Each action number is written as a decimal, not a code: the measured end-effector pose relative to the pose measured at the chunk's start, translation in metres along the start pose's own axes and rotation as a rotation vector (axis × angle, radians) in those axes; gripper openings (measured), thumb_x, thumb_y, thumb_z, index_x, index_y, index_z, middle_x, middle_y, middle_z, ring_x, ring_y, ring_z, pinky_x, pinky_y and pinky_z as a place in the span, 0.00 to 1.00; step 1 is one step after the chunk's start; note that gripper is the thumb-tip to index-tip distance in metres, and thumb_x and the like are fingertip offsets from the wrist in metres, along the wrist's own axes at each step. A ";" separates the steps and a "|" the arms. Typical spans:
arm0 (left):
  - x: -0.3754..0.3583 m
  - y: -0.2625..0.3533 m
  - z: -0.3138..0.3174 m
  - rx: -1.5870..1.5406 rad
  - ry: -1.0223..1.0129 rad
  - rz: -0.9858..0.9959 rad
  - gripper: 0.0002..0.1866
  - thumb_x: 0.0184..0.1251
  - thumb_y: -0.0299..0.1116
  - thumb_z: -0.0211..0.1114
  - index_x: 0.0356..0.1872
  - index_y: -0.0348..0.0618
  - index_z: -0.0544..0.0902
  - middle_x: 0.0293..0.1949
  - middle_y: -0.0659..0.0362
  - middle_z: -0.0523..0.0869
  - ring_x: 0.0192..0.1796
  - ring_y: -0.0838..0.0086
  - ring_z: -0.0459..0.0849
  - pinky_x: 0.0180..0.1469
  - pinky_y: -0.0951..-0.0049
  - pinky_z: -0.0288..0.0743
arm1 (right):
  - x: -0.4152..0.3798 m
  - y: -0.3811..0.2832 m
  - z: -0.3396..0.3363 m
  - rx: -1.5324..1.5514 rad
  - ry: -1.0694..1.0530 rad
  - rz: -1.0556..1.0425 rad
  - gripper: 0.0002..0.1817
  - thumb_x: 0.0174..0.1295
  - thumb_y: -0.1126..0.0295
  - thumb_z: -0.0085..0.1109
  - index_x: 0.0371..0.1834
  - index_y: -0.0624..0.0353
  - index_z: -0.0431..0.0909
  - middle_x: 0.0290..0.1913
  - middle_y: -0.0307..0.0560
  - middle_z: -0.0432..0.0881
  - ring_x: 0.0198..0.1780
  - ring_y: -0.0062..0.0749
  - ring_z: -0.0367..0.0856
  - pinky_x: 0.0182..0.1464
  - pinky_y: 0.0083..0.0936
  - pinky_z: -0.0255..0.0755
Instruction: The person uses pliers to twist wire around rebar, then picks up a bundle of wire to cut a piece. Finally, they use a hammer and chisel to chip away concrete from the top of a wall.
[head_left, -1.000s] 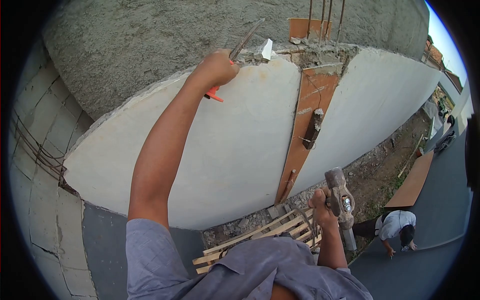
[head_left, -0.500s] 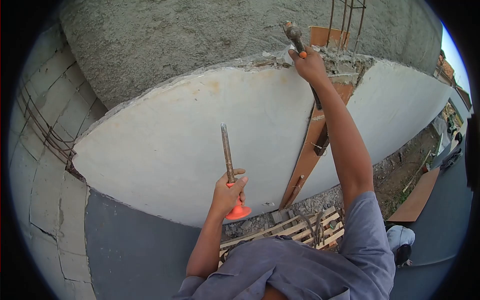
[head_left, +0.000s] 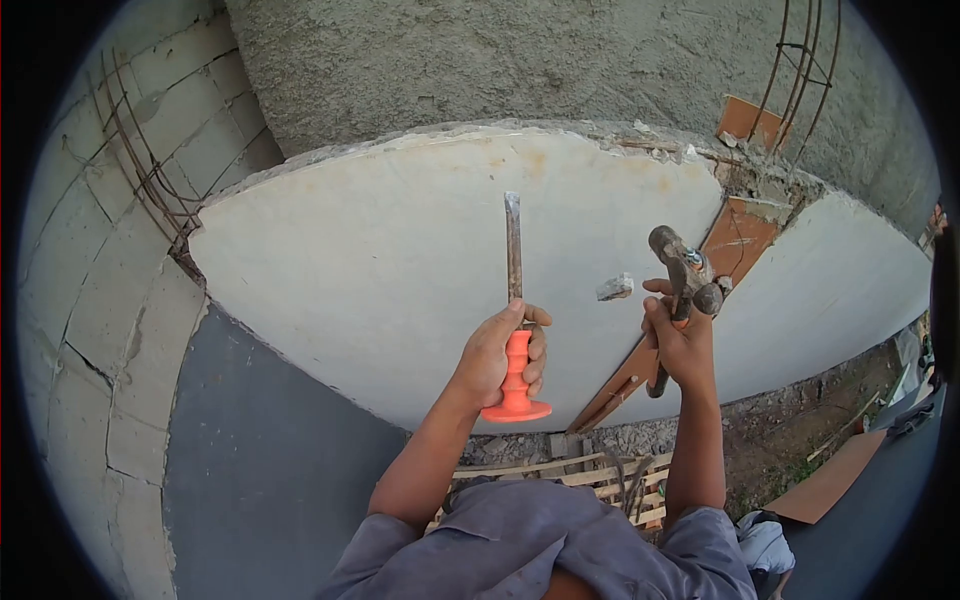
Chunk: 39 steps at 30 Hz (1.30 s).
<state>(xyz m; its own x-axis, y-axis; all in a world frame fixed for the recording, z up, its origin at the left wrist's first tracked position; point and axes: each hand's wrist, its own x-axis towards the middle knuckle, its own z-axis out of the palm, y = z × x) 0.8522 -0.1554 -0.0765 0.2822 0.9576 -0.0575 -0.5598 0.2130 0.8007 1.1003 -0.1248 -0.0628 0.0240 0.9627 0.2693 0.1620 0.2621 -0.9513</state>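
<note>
chisel [head_left: 513, 262] in left hand [head_left: 503, 352], fingers wrapped fully round its orange grip, held in front of the pale wall face [head_left: 400, 300]. long axis near vertical, blade tip up, flared guard down. right hand [head_left: 680, 345] closed tight round the hammer [head_left: 682, 275], head uppermost, just beside. a loose fragment [head_left: 615, 288] lies between them. judged best practice: keep the grip below the guard, and square the tip to the wall top before striking.

hammer handle [head_left: 658, 378]: mostly hidden behind the right hand [head_left: 682, 345]
chisel shaft [head_left: 513, 245]: lower bit buried in the left hand [head_left: 500, 355]
person below [head_left: 765, 545]: cut off behind the shirt
</note>
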 end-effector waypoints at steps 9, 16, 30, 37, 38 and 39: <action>0.058 0.012 0.058 -0.153 -0.100 -0.058 0.17 0.79 0.47 0.46 0.38 0.45 0.73 0.22 0.63 0.71 0.17 0.79 0.69 0.14 0.73 0.71 | -0.144 0.075 0.009 0.530 -0.022 0.480 0.19 0.68 0.60 0.62 0.48 0.66 0.72 0.17 0.35 0.65 0.15 0.20 0.63 0.19 0.23 0.61; 0.071 0.017 0.062 -0.306 -0.130 -0.079 0.15 0.79 0.45 0.47 0.38 0.45 0.73 0.22 0.64 0.72 0.18 0.79 0.69 0.15 0.72 0.70 | -0.171 0.052 0.001 0.401 -0.015 0.228 0.27 0.68 0.52 0.60 0.56 0.65 0.69 0.23 0.35 0.66 0.22 0.20 0.66 0.23 0.23 0.62; 0.073 0.033 0.095 -0.537 -0.125 -0.098 0.13 0.79 0.41 0.45 0.36 0.46 0.71 0.23 0.65 0.71 0.20 0.79 0.69 0.20 0.74 0.67 | -0.125 0.019 0.016 0.007 -0.105 -0.544 0.07 0.57 0.70 0.60 0.35 0.57 0.74 0.22 0.45 0.74 0.22 0.38 0.76 0.30 0.30 0.74; 0.071 0.028 0.092 -0.516 -0.145 -0.100 0.13 0.79 0.41 0.44 0.35 0.47 0.71 0.23 0.66 0.71 0.21 0.80 0.69 0.20 0.74 0.67 | -0.152 0.005 0.007 -0.113 -0.064 -0.562 0.10 0.61 0.64 0.59 0.35 0.59 0.72 0.25 0.42 0.73 0.23 0.36 0.74 0.28 0.29 0.70; 0.072 0.028 0.095 -0.517 -0.132 -0.089 0.14 0.79 0.42 0.44 0.35 0.47 0.71 0.23 0.66 0.71 0.20 0.80 0.69 0.20 0.74 0.66 | -0.155 -0.026 0.006 0.002 -0.055 -0.610 0.10 0.64 0.63 0.56 0.32 0.55 0.69 0.22 0.39 0.71 0.20 0.32 0.72 0.25 0.29 0.69; 0.072 0.027 0.096 -0.522 -0.131 -0.090 0.14 0.79 0.41 0.44 0.35 0.47 0.71 0.23 0.66 0.70 0.20 0.80 0.69 0.20 0.74 0.66 | -0.149 -0.042 0.014 0.145 -0.030 -0.760 0.11 0.64 0.63 0.56 0.30 0.54 0.67 0.20 0.39 0.70 0.17 0.31 0.70 0.22 0.29 0.68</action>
<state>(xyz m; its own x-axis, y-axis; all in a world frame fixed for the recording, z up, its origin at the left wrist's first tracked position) 0.9319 -0.0996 -0.0018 0.4230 0.9061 -0.0102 -0.8320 0.3928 0.3918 1.0763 -0.2784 -0.0654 -0.0688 0.5157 0.8540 -0.0075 0.8557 -0.5174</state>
